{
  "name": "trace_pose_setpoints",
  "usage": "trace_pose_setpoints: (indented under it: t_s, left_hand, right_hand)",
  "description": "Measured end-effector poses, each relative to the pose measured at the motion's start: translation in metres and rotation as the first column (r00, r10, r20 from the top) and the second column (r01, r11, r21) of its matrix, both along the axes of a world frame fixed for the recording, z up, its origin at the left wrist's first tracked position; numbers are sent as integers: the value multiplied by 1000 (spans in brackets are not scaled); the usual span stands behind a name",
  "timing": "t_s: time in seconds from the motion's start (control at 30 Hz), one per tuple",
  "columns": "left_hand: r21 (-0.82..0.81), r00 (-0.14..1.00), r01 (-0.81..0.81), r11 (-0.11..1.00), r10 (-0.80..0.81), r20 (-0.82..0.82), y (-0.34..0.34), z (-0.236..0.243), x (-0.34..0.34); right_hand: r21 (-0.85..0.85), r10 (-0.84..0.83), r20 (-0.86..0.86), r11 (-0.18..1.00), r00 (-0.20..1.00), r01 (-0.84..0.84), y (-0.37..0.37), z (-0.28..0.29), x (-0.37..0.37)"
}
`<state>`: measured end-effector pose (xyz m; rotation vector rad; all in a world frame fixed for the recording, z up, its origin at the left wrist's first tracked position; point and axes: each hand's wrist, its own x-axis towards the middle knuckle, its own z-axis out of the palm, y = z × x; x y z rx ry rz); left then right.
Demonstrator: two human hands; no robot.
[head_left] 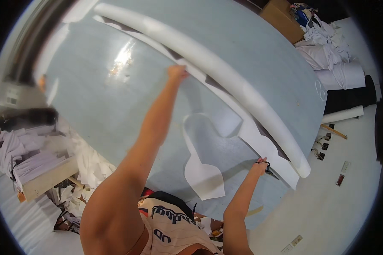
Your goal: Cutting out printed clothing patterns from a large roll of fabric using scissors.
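My left hand reaches far across the pale blue-grey table and pinches the edge of a thin white fabric sheet near a long white fabric roll. Closer to me, my right hand grips black scissors at the sheet's near edge. The sheet has a curved shape cut out of it. A loose white cut piece lies on the table between my arms.
White fabric scraps are heaped on the floor left of the table. Folded white and black cloth rolls lie at the right. Black clips and small items sit on the white floor. A cardboard box stands at the top.
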<state>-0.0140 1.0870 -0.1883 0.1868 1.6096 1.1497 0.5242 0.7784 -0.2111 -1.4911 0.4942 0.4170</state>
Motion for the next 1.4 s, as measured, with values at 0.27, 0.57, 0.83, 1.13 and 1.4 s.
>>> trace_pose_setpoints:
  t_s: [0.27, 0.57, 0.83, 1.13, 1.4]
  left_hand:
    - [84, 999, 33, 996, -33, 6, -20, -24, -23]
    - [129, 987, 20, 991, -40, 155, -120, -47, -78]
    - [45, 981, 144, 989, -149, 126, -201, -78, -123]
    - [-51, 924, 354, 934, -357, -138, -265, -92, -168]
    - [-158, 983, 175, 972, -163, 85, -398, -32, -181]
  right_hand:
    - [-35, 93, 4, 995, 996, -93, -20, -4, -4]
    - [-134, 163, 26, 978, 986, -158, -107, 8, -56]
    - [-108, 60, -16, 992, 998, -62, -193, -20, -70]
    - [-185, -11, 8, 983, 1000, 12, -282, -17, -88]
    - [-99, -141, 48, 984, 989, 145, -402, -4, -138]
